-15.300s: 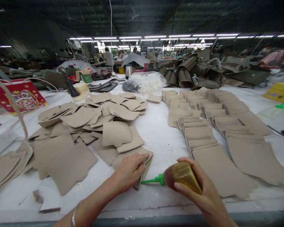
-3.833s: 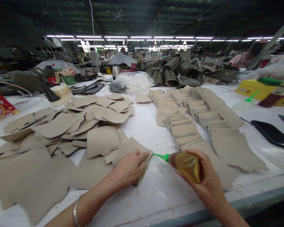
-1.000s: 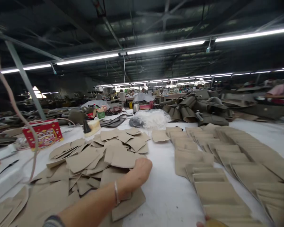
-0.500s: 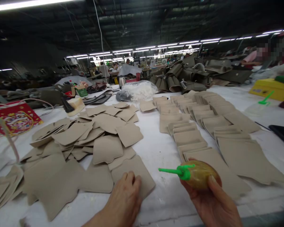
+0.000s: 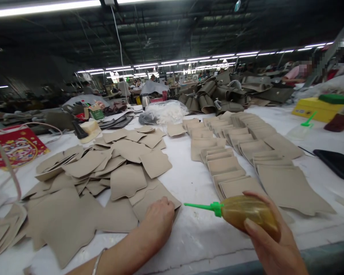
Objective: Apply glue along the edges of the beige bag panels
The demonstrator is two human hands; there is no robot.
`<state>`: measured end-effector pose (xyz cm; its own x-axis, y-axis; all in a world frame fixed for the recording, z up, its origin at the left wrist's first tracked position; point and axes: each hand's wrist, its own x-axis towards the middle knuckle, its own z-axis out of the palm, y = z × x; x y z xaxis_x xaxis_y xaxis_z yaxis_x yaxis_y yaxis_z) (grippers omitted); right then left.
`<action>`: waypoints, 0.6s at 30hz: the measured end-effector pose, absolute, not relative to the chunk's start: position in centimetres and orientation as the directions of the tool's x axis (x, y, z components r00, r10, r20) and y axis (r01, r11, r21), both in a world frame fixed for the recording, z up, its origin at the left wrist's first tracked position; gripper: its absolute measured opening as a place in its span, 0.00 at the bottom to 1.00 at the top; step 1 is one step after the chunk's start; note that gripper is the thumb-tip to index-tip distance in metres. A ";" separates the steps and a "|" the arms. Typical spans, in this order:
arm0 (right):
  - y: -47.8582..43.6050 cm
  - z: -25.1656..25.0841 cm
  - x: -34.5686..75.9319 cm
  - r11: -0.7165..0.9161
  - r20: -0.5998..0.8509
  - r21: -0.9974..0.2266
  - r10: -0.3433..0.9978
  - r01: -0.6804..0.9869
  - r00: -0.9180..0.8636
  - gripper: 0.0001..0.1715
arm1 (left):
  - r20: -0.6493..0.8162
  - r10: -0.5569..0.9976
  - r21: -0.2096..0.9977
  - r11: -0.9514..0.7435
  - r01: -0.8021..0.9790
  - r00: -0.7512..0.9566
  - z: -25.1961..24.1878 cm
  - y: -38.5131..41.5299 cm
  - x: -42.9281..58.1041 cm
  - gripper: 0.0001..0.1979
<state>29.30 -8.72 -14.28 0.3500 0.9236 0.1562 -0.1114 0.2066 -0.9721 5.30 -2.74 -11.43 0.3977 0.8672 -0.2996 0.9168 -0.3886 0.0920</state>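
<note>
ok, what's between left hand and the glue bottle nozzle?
Head view: the corner of the beige piece under the left hand, then bare white table up to the glue bottle nozzle.

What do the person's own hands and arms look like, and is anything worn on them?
Both are bare, with no gloves and no sleeves in view. The left hand has a thin silver-coloured bangle around its wrist. The right hand shows no ring or bracelet, and its forearm is outside the picture.

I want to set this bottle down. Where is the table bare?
Bare table runs between the loose pile and the overlapped rows, widest at the near edge between left hand and bottle. Pile and rows are crowded.
</note>
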 end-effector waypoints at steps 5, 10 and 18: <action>-8.3 -12.9 28.7 0.283 0.381 -0.887 0.895 0.364 0.232 0.28 | -0.201 0.847 0.161 -0.467 0.870 0.492 -11.4 -1.4 4.9 0.19; -7.1 -12.8 28.5 0.399 0.516 -0.706 0.856 0.586 0.039 0.28 | -0.213 0.857 0.158 -0.444 0.882 0.470 -11.9 -0.3 6.2 0.17; -6.0 -12.6 27.9 0.427 0.530 -0.654 0.848 0.624 -0.024 0.28 | -0.203 0.834 0.201 -0.478 0.855 0.513 -12.0 -0.3 5.8 0.20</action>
<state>27.91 -5.98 -12.62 -0.0243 0.8475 0.5302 0.6239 0.4272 -0.6544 5.79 -0.27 -12.00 0.5133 0.8339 -0.2028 0.8553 -0.4777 0.2006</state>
